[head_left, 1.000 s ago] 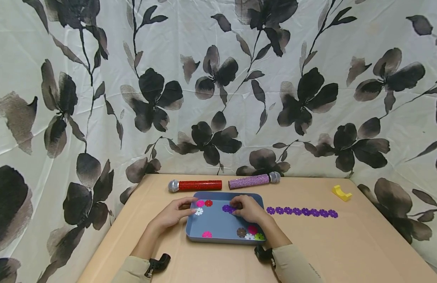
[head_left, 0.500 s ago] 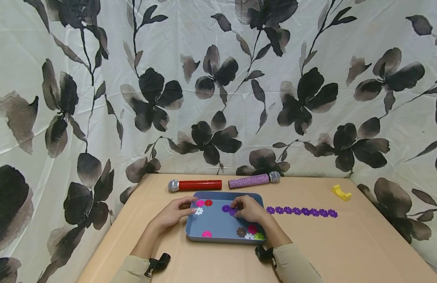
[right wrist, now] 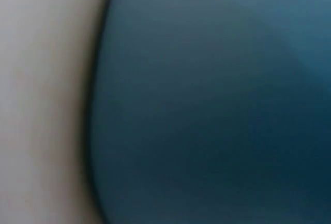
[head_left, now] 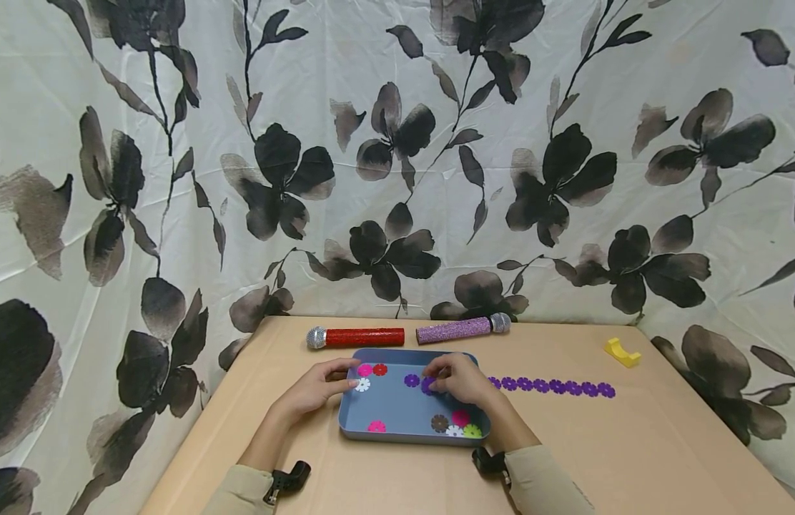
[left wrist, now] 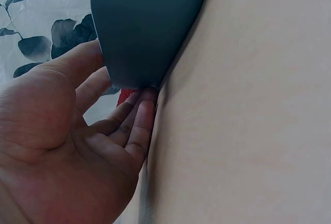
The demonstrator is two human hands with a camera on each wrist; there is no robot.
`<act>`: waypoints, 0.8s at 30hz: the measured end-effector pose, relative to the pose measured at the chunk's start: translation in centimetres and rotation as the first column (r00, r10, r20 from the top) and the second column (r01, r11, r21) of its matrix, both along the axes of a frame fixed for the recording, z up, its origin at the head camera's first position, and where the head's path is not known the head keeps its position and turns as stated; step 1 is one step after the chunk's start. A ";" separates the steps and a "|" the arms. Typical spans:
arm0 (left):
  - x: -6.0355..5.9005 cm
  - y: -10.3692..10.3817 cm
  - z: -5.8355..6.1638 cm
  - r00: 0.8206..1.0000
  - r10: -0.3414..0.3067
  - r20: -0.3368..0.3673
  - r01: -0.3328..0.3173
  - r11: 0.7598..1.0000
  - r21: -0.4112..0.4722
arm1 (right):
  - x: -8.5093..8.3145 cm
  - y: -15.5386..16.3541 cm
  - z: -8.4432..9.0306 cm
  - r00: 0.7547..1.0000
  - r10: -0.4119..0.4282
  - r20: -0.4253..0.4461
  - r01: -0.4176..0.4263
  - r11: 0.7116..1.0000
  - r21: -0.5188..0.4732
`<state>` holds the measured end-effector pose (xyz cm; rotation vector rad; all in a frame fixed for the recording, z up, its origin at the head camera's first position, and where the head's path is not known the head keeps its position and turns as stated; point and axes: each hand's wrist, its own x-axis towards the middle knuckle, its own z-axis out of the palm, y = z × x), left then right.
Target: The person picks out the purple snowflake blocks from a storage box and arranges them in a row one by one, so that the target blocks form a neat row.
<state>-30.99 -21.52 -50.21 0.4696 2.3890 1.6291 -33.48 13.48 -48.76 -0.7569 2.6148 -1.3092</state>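
A shallow blue tray [head_left: 397, 408] lies on the tan table, holding several small flower-shaped discs. My left hand [head_left: 347, 379] grips the tray's left rim near a white disc [head_left: 362, 385]; in the left wrist view its fingers [left wrist: 137, 118] lie against the tray's outer wall [left wrist: 150, 27], with the thumb higher on that wall. My right hand [head_left: 436, 383] is over the tray's right half, fingers curled, pinching a purple disc [head_left: 427, 387]. A second purple disc [head_left: 412, 380] lies just to its left. The right wrist view is blurred, showing only blue tray [right wrist: 217, 105] and table.
A row of purple discs [head_left: 552, 387] runs along the table right of the tray. A red microphone [head_left: 355, 337] and a purple microphone [head_left: 462, 329] lie behind it, near the flowered curtain. A yellow block [head_left: 621, 351] sits far right. More coloured discs [head_left: 455, 425] lie at the tray's near right corner.
My right hand has slid slightly to the right with one purple disc, leaving the other purple disc apart on the tray. The left hand has stayed on the rim.
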 end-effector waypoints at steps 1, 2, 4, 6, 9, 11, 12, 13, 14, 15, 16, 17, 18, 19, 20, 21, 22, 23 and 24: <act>0.0 0.0 0.0 1.000 0.002 -0.003 -0.002 1.000 -0.003 | 0.0 0.1 0.1 1.000 0.000 0.002 0.000 1.000 -0.014; 0.0 0.0 0.0 1.000 0.004 -0.001 -0.004 1.000 -0.005 | -0.1 0.1 0.1 1.000 0.000 0.004 0.000 1.000 -0.026; 0.0 0.0 -0.1 1.000 0.010 0.005 -0.010 1.000 -0.006 | -0.1 0.2 0.3 1.000 0.000 0.000 0.001 0.998 -0.055; -0.1 0.1 -0.1 1.000 0.011 0.005 -0.011 1.000 -0.009 | -0.2 0.3 0.4 1.000 -0.011 -0.020 0.010 0.997 -0.075; -0.1 0.1 -0.1 1.000 0.015 0.006 -0.015 1.000 -0.013 | -0.3 0.5 0.7 0.998 -0.037 -0.053 0.032 0.994 -0.103; -0.1 0.1 -0.2 1.000 0.016 0.002 -0.016 1.000 -0.014 | -0.3 0.7 0.9 0.995 -0.062 -0.074 0.053 0.992 -0.118; -0.1 0.1 -0.2 1.000 0.020 0.006 -0.020 1.000 -0.014 | -0.3 0.9 1.1 0.994 -0.073 -0.079 0.063 0.990 -0.126; 0.0 0.2 -0.2 1.000 0.019 0.003 -0.019 1.000 -0.013 | -0.3 1.0 1.2 0.993 -0.087 -0.078 0.076 0.988 -0.133; -0.1 0.2 -0.2 1.000 0.020 0.007 -0.020 1.000 -0.010 | -0.2 1.2 1.4 0.992 -0.098 -0.080 0.087 0.986 -0.141; -0.1 0.2 -0.2 1.000 0.019 0.004 -0.019 1.000 -0.010 | -0.2 1.5 1.5 0.991 -0.109 -0.080 0.096 0.984 -0.148; -0.1 0.2 -0.2 1.000 0.019 0.002 -0.019 1.000 -0.010 | -0.1 1.7 1.7 0.990 -0.118 -0.079 0.105 0.983 -0.154; -0.1 0.2 -0.2 1.000 0.018 0.001 -0.018 1.000 -0.007 | 0.0 2.0 1.9 0.988 -0.129 -0.082 0.115 0.981 -0.157; -0.1 0.2 -0.3 1.000 0.017 -0.001 -0.017 1.000 -0.005 | 0.0 2.3 2.1 0.987 -0.135 -0.082 0.120 0.979 -0.162; -0.1 0.2 -0.3 1.000 0.017 -0.001 -0.017 1.000 -0.004 | 0.1 2.7 2.2 0.987 -0.137 -0.085 0.122 0.979 -0.166; -0.1 0.2 -0.3 1.000 0.016 0.000 -0.016 1.000 -0.004 | 0.2 3.0 2.4 0.987 -0.136 -0.092 0.119 0.979 -0.167; -0.1 0.2 -0.3 1.000 0.018 0.001 -0.018 1.000 -0.004 | 0.3 3.4 2.6 0.986 -0.140 -0.091 0.123 0.978 -0.169; -0.1 0.2 -0.3 1.000 0.019 0.004 -0.019 1.000 -0.005 | 0.3 3.8 2.7 0.985 -0.144 -0.096 0.127 0.978 -0.168; 0.0 0.2 -0.3 1.000 0.020 0.007 -0.020 1.000 -0.005 | 0.4 4.2 2.9 0.984 -0.149 -0.096 0.131 0.977 -0.169; 0.0 0.2 -0.3 1.000 0.022 0.007 -0.022 1.000 -0.009 | 0.4 4.6 3.0 0.984 -0.152 -0.096 0.134 0.976 -0.171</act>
